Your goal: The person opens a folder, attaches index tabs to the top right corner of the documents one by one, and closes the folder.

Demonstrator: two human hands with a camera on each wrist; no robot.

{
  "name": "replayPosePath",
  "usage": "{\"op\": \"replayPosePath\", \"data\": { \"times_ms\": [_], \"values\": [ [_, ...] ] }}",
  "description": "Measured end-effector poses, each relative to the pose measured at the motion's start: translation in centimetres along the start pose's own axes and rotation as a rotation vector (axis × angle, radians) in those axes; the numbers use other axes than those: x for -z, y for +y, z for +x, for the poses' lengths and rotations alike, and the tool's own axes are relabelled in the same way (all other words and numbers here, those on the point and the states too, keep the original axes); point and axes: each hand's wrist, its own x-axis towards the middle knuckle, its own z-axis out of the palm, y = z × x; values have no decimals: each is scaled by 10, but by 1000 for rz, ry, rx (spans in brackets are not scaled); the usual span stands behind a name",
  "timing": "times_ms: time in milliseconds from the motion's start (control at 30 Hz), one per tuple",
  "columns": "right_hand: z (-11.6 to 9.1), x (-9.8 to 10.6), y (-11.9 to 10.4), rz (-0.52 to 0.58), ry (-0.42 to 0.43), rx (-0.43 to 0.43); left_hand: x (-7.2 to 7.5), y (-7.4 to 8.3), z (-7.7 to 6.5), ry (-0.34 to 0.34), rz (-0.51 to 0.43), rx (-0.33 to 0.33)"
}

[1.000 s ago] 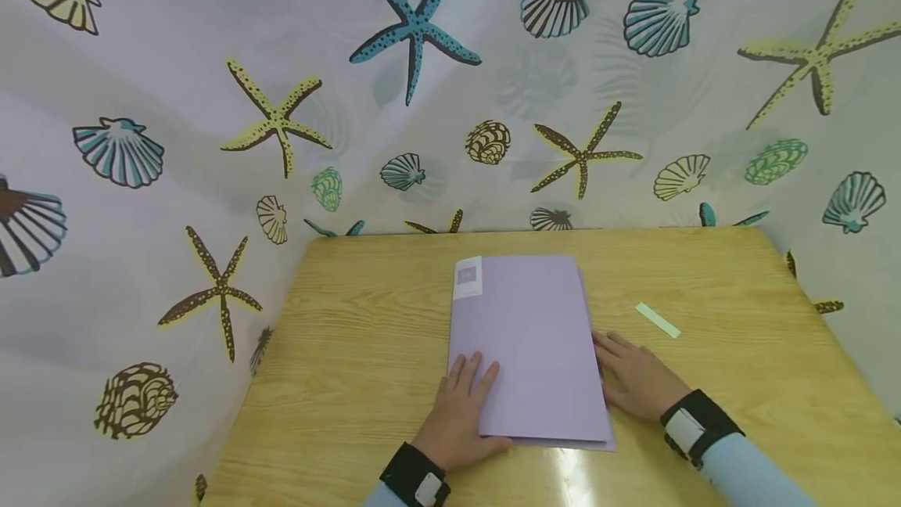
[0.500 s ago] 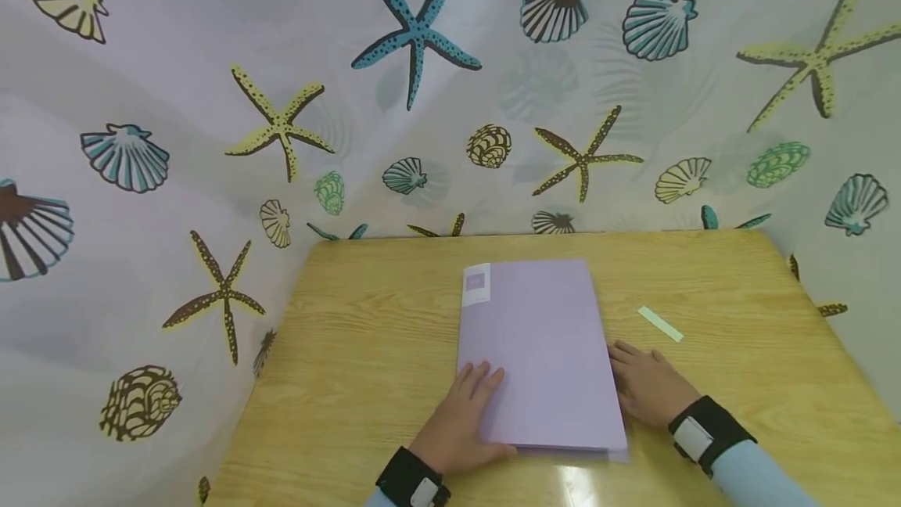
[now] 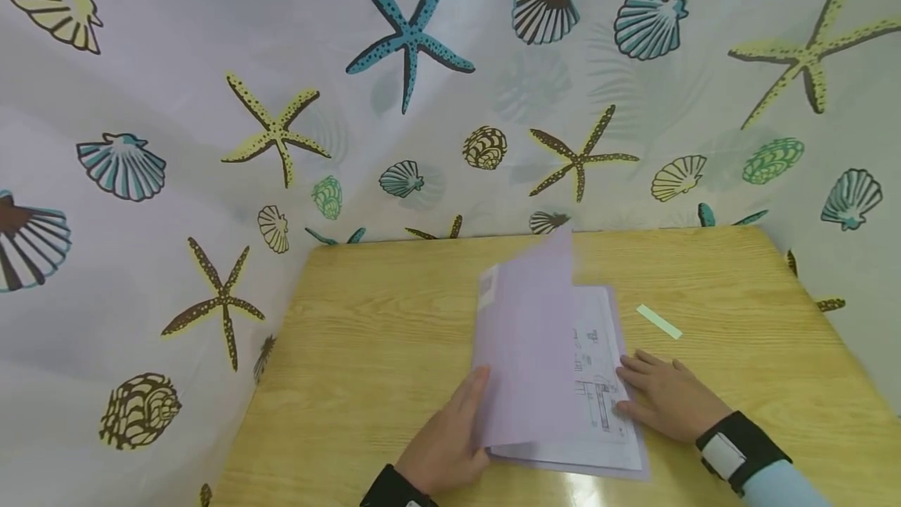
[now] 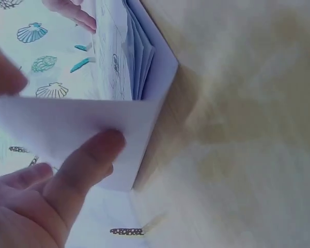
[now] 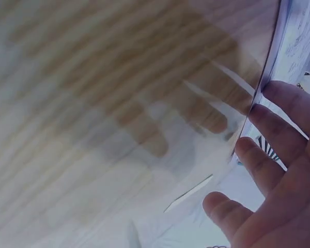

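Observation:
A lilac folder [image 3: 524, 366] lies on the table with its front cover raised and tilted, pages of drawings and writing [image 3: 601, 382] showing beneath it. My left hand [image 3: 446, 436] holds the folder at its spine, near the lower left corner. In the left wrist view the thumb [image 4: 95, 157] presses on the spine and another fingertip laps over the cover's edge. My right hand [image 3: 669, 393] rests along the folder's right edge, fingers spread and touching the edge of the pages. In the right wrist view its fingertips [image 5: 258, 111] line up along that edge.
A pale green strip [image 3: 658, 321] lies on the wooden table [image 3: 366, 350], beyond the right hand. A curtain [image 3: 450, 100] printed with shells and starfish hangs behind the table and along its sides.
The folder's cover has lifted from lying flat, uncovering the pages. The folder has shifted to the right, the left hand has slid from the cover to the spine, and the right hand has moved rightward.

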Motion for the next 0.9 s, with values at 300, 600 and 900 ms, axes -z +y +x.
{"op": "replayPosePath", "data": {
  "times_ms": [300,600,900],
  "values": [
    [-11,0,11,47,-20,-4,10,19,-21,-17,-371,163],
    [-12,0,9,140,38,11,35,21,-31,237,-370,41],
    [1,9,0,82,29,47,18,44,-12,373,244,-245]
  ]
}}
